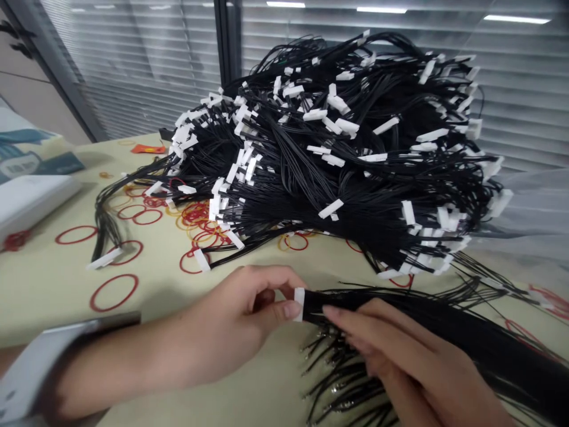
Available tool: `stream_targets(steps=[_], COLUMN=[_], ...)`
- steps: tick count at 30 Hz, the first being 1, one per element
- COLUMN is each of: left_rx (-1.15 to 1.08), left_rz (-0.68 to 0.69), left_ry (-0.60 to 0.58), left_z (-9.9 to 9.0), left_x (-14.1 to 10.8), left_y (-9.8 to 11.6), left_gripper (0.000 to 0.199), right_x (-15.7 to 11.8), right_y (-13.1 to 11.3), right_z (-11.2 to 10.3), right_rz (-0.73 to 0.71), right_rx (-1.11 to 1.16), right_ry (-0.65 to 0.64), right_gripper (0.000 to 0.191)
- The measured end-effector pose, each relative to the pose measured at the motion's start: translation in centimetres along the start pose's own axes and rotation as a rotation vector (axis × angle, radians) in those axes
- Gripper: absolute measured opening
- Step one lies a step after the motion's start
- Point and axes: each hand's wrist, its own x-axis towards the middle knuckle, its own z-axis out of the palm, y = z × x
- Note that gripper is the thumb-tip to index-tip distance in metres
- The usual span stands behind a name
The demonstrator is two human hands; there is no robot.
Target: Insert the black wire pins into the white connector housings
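My left hand [255, 311] pinches a white connector [299, 304] between thumb and forefinger. Black wires run from its right side toward my right hand [400, 350]. That hand is closed on a black wire close to the connector, thumb and forefinger together; the wire's tip is hidden by the fingers. Beneath and beside it lies a thick bundle of black wires [498, 350], stretching off to the lower right. Loose wire ends with small metal terminals [340, 388] fan out under my right hand.
A big heap of black wire harnesses [311, 166] with white connectors fills the back of the table [178, 379]. Red rubber bands [114, 292] and yellow ones lie scattered at left. A white box [35, 198] stands at the left edge. Window blinds [142, 71] rise behind.
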Motion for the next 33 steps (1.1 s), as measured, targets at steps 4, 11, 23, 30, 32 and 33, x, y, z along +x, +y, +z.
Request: stream_targets(steps=[4, 11, 23, 30, 32, 33], left_rx=[-0.038, -0.090, -0.046, -0.074, -0.078, -0.082], left_rz=[-0.009, -0.052, -0.235, -0.238, -0.230, -0.222], left_ry=[-0.008, 0.031, 0.065, 0.136, 0.112, 0.100], left_z=[0.0, 0.1, 0.3, 0.5, 0.5, 0.4], left_x=[0.1, 0.1, -0.8, -0.9, -0.8, -0.8], left_y=[0.0, 0.2, -1.6, -2.0, -1.7, -1.6], left_gripper=[0.014, 0.014, 0.024, 0.022, 0.022, 0.022], right_x=[-0.1, 0.1, 0.2, 0.2, 0.2, 0.2], right_y=[0.6, 0.0, 0.8, 0.6, 0.6, 0.7], right_z=[0.7, 0.7, 0.7, 0.6, 0.6, 0.6], right_rz=[0.117, 0.046, 0.147, 0.177, 0.179, 0.176], right_rx=[-0.051, -0.016, 0.127, 0.124, 0.117, 0.120], right_ry=[0.192, 0.208, 0.117, 0.107, 0.099, 0.102], right_gripper=[0.014, 0.013, 0.010, 0.011, 0.012, 0.011])
